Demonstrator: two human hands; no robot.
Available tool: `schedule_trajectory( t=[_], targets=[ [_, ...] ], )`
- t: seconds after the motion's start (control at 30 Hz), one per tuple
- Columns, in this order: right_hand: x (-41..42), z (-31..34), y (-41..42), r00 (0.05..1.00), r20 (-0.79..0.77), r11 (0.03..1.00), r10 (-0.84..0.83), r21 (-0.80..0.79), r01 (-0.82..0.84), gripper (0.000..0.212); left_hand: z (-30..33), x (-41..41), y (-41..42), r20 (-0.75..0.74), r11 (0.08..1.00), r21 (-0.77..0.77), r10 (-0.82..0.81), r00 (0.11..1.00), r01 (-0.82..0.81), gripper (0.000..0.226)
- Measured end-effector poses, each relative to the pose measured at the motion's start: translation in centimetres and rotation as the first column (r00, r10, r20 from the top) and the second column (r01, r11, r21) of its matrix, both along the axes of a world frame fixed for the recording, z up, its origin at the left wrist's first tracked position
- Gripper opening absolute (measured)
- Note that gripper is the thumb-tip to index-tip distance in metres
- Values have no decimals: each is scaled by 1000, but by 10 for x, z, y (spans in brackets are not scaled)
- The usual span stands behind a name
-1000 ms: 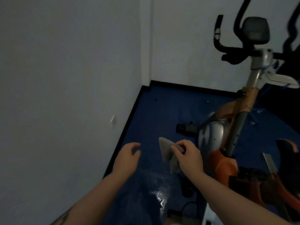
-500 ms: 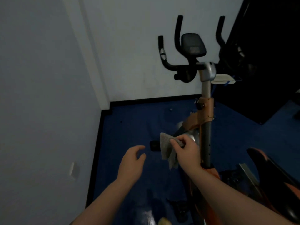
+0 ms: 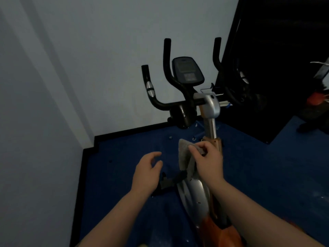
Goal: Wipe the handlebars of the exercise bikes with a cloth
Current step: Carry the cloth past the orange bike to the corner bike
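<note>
An exercise bike stands in front of me with a silver post [image 3: 211,111] and an orange and silver body. Its black handlebars [image 3: 161,102] rise on both sides of a dark console [image 3: 188,71]; the right-hand bars are partly lost against a dark panel. My right hand [image 3: 208,162] pinches a folded grey cloth [image 3: 185,155], well below the handlebars and in front of the post. My left hand [image 3: 147,172] hovers beside it, fingers apart and curled, holding nothing.
White walls close the corner at left and behind the bike, with a black skirting [image 3: 128,133] above the blue floor [image 3: 124,175]. A large black panel [image 3: 277,68] stands at the right. Another machine with red parts [image 3: 316,98] shows at the far right edge.
The view has swung right and moved closer, bringing the bike's handlebars to the centre. My hands keep the same pose, the right one still holding the cloth.
</note>
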State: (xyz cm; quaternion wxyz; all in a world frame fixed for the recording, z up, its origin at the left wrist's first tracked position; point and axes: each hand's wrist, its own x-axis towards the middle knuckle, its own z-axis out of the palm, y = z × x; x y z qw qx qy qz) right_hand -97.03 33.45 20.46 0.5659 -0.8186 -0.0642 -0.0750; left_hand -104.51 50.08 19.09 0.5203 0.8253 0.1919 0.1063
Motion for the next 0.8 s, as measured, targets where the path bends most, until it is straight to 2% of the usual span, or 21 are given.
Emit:
schedule_trajectory(
  t=[0.27,0.43,0.5,0.53,0.6,0.63,0.73,0.8],
  targets=[
    [79,34,23,989,45,990,-143,23,142,15,24,108,38,139,996,-13,-81,987,84,29],
    [123,71,63,965,179,981,-191,72,181,14,46,161,49,262,991,-89,-74,962,101,25],
    [137,69,74,966,233,991,-116,-40,129,15,49,172,44,279,985,-143,-56,959,99,24],
    [143,64,75,960,276,981,-49,-169,98,18,50,174,41,282,980,-172,-50,958,102,23],
    [150,51,72,921,376,892,105,-444,80,30,48,176,37,282,967,-225,-50,958,117,23],
    [153,45,68,888,426,841,174,-533,91,32,47,176,36,283,962,-243,-50,958,122,23],
    [160,34,58,779,536,736,326,-661,147,30,43,177,31,297,949,-295,-22,955,113,22],
    [163,28,59,742,574,724,346,-667,179,27,41,178,24,308,941,-322,3,952,101,22]
  ],
)
